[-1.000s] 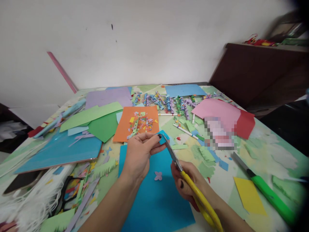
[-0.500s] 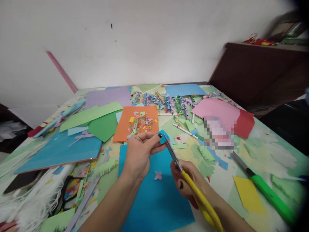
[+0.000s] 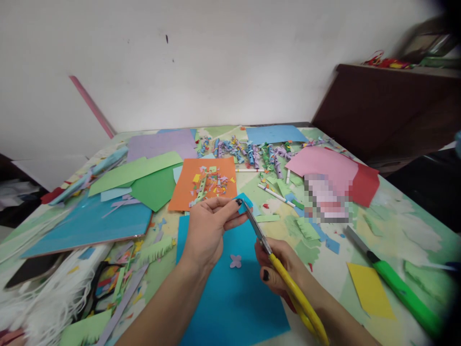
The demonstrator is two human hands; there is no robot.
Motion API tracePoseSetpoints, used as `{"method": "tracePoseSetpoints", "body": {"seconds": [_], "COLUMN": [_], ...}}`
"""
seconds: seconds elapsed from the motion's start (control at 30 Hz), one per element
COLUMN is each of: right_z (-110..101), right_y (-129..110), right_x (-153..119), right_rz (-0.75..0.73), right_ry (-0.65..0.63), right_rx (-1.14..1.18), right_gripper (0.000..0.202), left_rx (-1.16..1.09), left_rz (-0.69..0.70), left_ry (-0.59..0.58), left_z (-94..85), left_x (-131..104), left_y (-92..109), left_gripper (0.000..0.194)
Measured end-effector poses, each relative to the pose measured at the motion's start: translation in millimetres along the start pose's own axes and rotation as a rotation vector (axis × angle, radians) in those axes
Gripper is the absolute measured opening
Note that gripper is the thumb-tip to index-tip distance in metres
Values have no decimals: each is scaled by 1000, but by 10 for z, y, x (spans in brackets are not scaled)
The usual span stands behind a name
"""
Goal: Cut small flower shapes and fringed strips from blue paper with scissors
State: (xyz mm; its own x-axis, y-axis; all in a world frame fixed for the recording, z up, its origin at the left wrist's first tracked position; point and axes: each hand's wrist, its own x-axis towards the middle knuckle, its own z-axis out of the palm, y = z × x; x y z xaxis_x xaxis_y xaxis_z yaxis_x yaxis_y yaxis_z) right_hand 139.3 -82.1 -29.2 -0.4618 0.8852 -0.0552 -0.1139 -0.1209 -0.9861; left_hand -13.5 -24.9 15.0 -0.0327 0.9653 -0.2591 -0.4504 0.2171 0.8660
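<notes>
Between the thumb and fingers of my left hand (image 3: 212, 223) is a small piece of blue paper (image 3: 246, 201). My right hand (image 3: 284, 269) is closed round the yellow handles of a pair of scissors (image 3: 265, 244). The scissor blades point up and left, with their tips at the blue paper, and look nearly closed. Below both hands a blue sheet (image 3: 230, 302) lies flat on the table. A small lilac paper flower (image 3: 236, 261) rests on it.
An orange sheet (image 3: 178, 192) with tiny paper scraps lies ahead. Curled paper rolls (image 3: 250, 154) are at the back. To the right are a green-handled knife (image 3: 399, 288) and yellow paper (image 3: 370, 290). Left are white yarn (image 3: 61, 298), glasses (image 3: 95, 288) and a phone (image 3: 34, 271).
The scissors' handles have come slightly closer together, and my right thumb has shifted a little to the left. My left hand stays in place with the blue paper.
</notes>
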Motion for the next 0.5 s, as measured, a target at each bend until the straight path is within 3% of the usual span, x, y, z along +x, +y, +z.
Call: {"method": "tracePoseSetpoints", "body": {"seconds": [0.5], "right_z": [8], "right_y": [-14], "right_x": [-5], "right_rz": [6], "right_ry": [16], "right_rx": [-6], "right_gripper": [44], "left_rx": [-8], "left_rz": [-15], "left_ry": [-2], "left_z": [-6], "left_x": [2], "left_y": [-1], "left_gripper": [17]}}
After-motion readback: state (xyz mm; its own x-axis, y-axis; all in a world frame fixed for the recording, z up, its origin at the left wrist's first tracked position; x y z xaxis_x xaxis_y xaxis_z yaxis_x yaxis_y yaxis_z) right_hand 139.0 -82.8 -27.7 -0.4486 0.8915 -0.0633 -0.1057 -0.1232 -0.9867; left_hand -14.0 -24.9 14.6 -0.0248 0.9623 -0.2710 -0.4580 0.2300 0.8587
